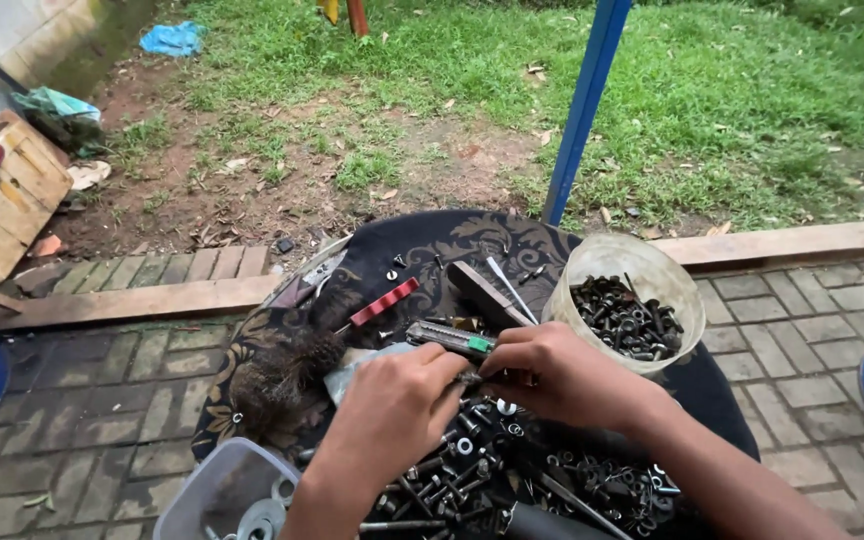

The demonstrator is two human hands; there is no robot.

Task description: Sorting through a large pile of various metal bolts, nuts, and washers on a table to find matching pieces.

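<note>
Sorting step: left hand and right hand pinch together, probably one small bolt, above bolt pile; next needs steady fingertip grip.

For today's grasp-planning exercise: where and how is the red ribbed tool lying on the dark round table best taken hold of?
Grip the red ribbed handle across its narrow width, near the middle. It lies flat and slanted on the dark round table, long sides bare, so coming straight down from above looks best. Both the left hand and right hand are busy over the bolts.
</note>
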